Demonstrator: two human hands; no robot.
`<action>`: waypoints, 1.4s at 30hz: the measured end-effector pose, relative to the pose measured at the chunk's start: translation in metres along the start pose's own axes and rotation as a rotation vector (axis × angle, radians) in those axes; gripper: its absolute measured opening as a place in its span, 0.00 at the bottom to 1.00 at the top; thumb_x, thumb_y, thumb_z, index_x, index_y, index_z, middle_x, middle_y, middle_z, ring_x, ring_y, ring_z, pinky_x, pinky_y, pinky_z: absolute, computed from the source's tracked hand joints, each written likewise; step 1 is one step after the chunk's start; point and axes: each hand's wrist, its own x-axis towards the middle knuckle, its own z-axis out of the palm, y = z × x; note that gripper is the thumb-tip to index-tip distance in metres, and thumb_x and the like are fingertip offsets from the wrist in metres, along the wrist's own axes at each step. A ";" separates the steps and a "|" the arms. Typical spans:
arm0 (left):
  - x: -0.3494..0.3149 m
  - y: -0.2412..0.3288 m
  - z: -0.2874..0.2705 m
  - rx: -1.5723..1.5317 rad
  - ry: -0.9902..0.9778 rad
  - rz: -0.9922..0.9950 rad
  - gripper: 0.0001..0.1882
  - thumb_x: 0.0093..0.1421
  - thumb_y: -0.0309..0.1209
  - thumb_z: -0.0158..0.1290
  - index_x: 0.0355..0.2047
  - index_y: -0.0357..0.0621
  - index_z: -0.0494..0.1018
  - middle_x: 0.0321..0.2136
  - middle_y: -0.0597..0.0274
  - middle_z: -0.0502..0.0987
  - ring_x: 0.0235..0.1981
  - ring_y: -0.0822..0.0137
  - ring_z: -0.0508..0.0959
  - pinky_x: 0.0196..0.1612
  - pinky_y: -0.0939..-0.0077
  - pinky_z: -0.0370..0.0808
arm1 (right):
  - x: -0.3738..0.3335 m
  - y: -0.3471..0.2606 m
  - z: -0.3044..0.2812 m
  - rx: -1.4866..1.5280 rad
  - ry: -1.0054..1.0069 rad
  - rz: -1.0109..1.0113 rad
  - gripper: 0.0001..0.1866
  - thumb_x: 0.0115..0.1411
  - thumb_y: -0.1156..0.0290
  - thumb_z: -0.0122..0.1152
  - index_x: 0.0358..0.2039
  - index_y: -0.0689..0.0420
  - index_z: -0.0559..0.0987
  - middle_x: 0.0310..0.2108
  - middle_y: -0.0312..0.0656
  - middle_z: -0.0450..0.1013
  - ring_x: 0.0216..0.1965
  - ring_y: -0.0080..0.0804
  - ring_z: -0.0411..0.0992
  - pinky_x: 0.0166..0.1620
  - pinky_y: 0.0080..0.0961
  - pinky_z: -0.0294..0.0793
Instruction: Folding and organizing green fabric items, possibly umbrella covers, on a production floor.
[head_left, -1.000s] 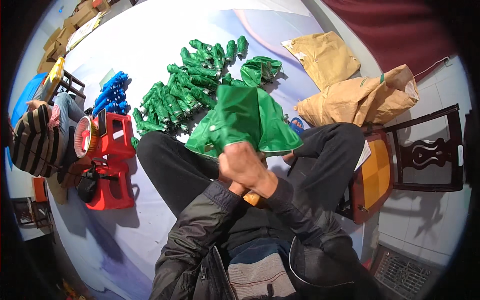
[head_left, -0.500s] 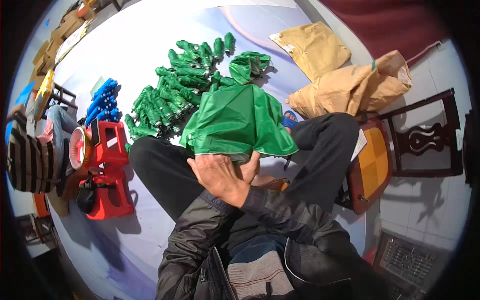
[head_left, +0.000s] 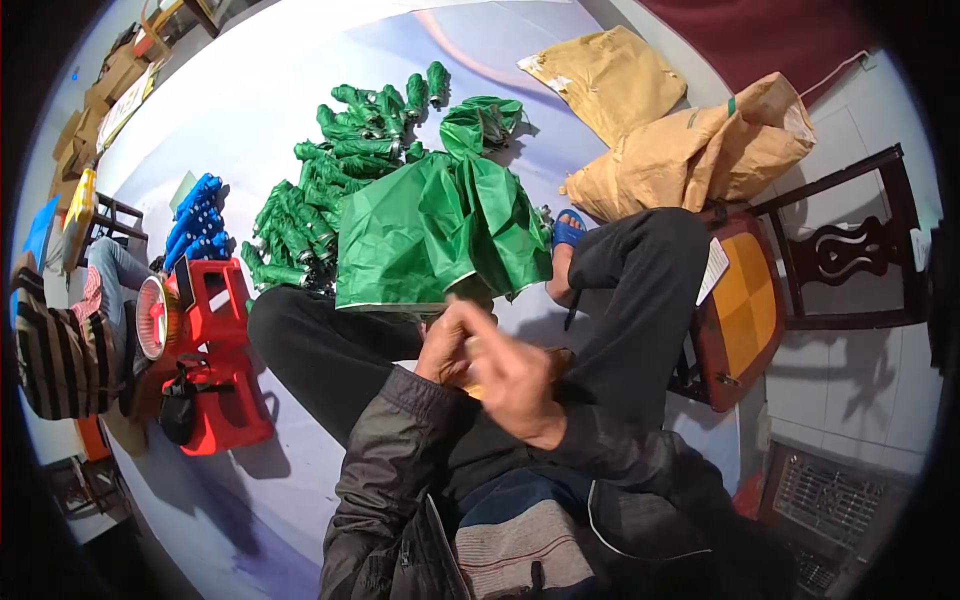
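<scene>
A partly spread green folding umbrella point(head_left: 400, 235) with loose, creased fabric lies across the space between my knees, its pale-edged hem toward me. Just below that hem, my left hand point(head_left: 441, 350) is closed at the umbrella's near end; the part within its fingers is hidden. My right hand point(head_left: 515, 390) is beside it on the right, smeared by motion, its fingers partly bent and nearly touching the left. Beyond the spread fabric lie several rolled green umbrellas point(head_left: 290, 225) in a heap, and a looser green umbrella point(head_left: 480, 125).
To the left are blue rolled umbrellas point(head_left: 197, 225), red plastic stools point(head_left: 222, 390) and a person in a striped top point(head_left: 60, 345). Tan sacks point(head_left: 690, 160) lie at the far right, near a wooden chair point(head_left: 745, 300). My blue slipper point(head_left: 568, 229) shows beside the fabric.
My right hand has come off its crossing over the left and moved right. The umbrella's fabric has turned and shifted left, with a deeper fold. The whole view has shifted slightly.
</scene>
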 end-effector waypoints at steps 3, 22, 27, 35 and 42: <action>0.019 -0.004 -0.023 -0.001 -0.225 0.008 0.08 0.69 0.36 0.47 0.38 0.50 0.73 0.31 0.73 0.75 0.30 0.79 0.73 0.31 0.82 0.69 | 0.008 0.005 -0.002 0.011 0.243 0.004 0.16 0.61 0.79 0.52 0.50 0.63 0.76 0.31 0.55 0.77 0.31 0.44 0.78 0.35 0.30 0.75; 0.014 -0.027 -0.022 0.219 -0.159 0.027 0.29 0.70 0.45 0.44 0.66 0.42 0.57 0.66 0.61 0.59 0.65 0.64 0.61 0.67 0.69 0.57 | 0.044 0.090 0.012 -0.724 -0.036 -0.493 0.16 0.51 0.74 0.58 0.43 0.61 0.77 0.46 0.50 0.72 0.45 0.55 0.71 0.50 0.50 0.69; 0.012 -0.029 -0.031 0.102 -0.088 -0.004 0.28 0.69 0.42 0.46 0.65 0.44 0.58 0.63 0.61 0.63 0.62 0.63 0.64 0.64 0.65 0.61 | 0.044 0.078 0.019 -0.416 0.068 -0.391 0.17 0.55 0.72 0.59 0.46 0.60 0.77 0.46 0.48 0.73 0.48 0.48 0.71 0.53 0.44 0.69; 0.077 -0.086 -0.121 0.104 -0.310 0.378 0.21 0.68 0.43 0.49 0.55 0.44 0.67 0.49 0.61 0.72 0.48 0.64 0.73 0.49 0.67 0.73 | 0.046 0.101 -0.006 -0.060 -0.218 -0.076 0.20 0.63 0.67 0.57 0.55 0.58 0.72 0.52 0.45 0.71 0.52 0.40 0.70 0.54 0.37 0.69; 0.062 -0.069 -0.096 0.702 -0.169 0.634 0.15 0.67 0.40 0.49 0.48 0.47 0.72 0.41 0.65 0.75 0.39 0.70 0.74 0.38 0.76 0.72 | 0.044 0.117 -0.012 -0.348 -0.026 -0.490 0.20 0.64 0.67 0.56 0.55 0.58 0.72 0.53 0.44 0.70 0.53 0.39 0.69 0.55 0.36 0.68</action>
